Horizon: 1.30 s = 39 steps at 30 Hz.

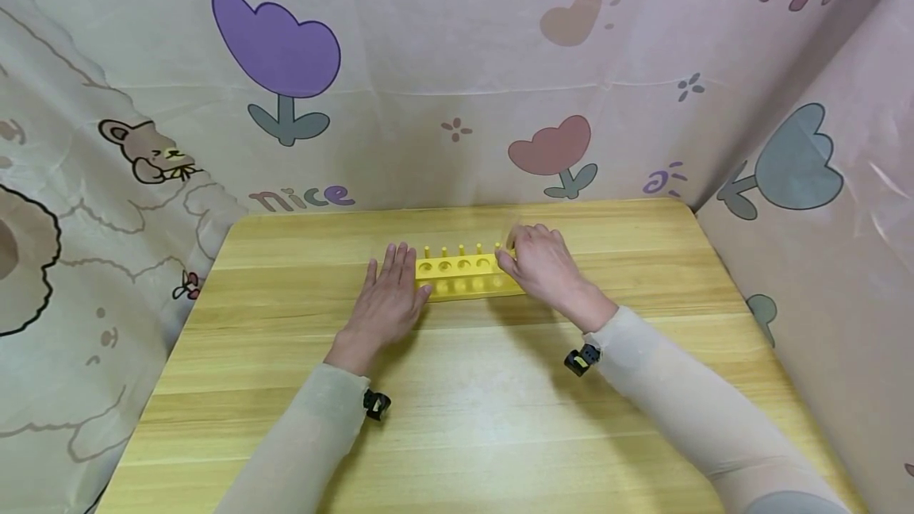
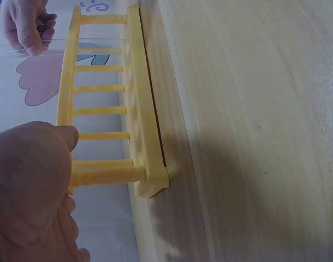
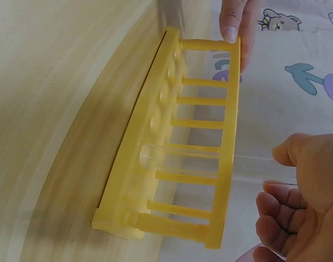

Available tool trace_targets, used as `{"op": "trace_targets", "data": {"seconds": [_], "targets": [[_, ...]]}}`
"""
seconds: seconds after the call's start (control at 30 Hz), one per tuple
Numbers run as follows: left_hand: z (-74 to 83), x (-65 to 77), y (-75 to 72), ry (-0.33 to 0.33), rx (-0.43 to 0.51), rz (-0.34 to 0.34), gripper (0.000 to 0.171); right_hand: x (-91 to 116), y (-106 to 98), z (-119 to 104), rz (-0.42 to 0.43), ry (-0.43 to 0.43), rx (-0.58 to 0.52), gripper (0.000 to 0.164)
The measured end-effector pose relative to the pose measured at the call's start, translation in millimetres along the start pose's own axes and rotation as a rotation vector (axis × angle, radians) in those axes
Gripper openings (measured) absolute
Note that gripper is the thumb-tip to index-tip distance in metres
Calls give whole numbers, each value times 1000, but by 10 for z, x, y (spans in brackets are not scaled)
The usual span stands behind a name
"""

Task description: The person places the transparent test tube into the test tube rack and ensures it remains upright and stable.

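A yellow test tube rack [image 1: 467,284] stands lengthwise in front of me, with round holes and a row of pegs along its back. My left hand [image 1: 385,304] holds its left end, thumb [image 2: 68,136] on the top plate, fingers extended along the end. At the rack's right end, my right hand [image 1: 546,264] pinches a clear test tube [image 3: 254,168] near its upper end, thumb on one side, the other fingers curled. The tube passes through the top plate, and its rounded bottom [image 3: 150,156] is down by the base of the rack.
The rack stands toward the back of a light wooden table [image 1: 443,419]. Behind it hangs a printed curtain [image 1: 428,46] with flowers and letters, and similar cloth closes off both sides. A small black device [image 1: 583,359] is strapped at each wrist.
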<state>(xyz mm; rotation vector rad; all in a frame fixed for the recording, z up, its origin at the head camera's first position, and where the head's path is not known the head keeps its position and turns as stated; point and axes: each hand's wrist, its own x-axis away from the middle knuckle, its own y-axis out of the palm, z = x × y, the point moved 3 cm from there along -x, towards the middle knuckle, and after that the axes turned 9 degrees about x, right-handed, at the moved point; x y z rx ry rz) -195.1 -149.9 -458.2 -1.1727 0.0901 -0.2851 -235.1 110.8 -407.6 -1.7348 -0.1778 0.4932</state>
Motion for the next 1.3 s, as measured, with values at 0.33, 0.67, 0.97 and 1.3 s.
{"op": "trace_targets", "data": {"seconds": [0.33,0.67,0.97,1.3], "targets": [[16,-6,-7,17,2,18,75,-15,53,30,9,6,14,28],[31,-27,-17,21,2,25,74,1,48,36,26,-4,31,33],[20,-31,-7,10,6,17,74,76,68,47,62,-7,34,61],[51,52,-36,20,27,80,76,327,185,80,147,-30,3,85]]}}
